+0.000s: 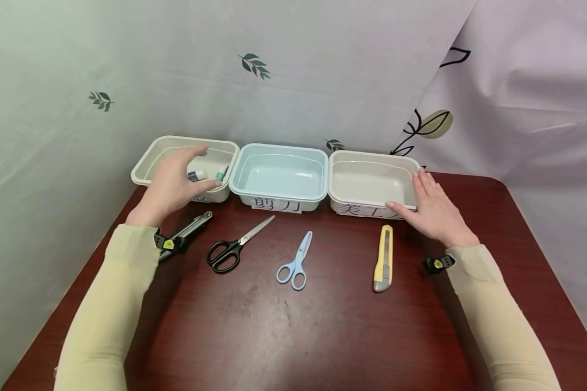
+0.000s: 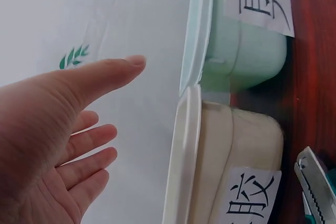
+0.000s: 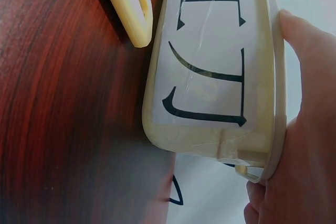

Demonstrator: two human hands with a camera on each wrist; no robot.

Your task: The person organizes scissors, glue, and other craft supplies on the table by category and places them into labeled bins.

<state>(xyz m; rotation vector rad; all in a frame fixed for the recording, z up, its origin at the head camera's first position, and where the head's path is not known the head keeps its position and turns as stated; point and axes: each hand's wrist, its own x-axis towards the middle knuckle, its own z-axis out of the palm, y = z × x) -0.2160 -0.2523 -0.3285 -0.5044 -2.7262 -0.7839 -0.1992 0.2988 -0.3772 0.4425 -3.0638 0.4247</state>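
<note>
My left hand (image 1: 168, 182) hovers over the left cream bin (image 1: 186, 142), its thumb and fingers spread apart with nothing between them. Inside that bin lie a white-and-navy tube (image 1: 196, 175) and a small green-capped item (image 1: 220, 175), partly hidden by the hand and rim. At the right cream bin (image 1: 367, 187), my right hand (image 1: 435, 209) rests on the right end, fingers straight along the side and thumb at the front rim (image 3: 278, 77). A yellow box cutter (image 1: 383, 258) lies on the table just in front of this bin.
A light blue bin (image 1: 279, 174) stands between the cream ones, all with paper labels. On the dark red table (image 1: 323, 336) lie black-handled scissors (image 1: 232, 250), light blue scissors (image 1: 295, 263) and a metal-and-black cutter (image 1: 191, 228) beside the left wrist. A patterned cloth (image 1: 293, 76) hangs behind.
</note>
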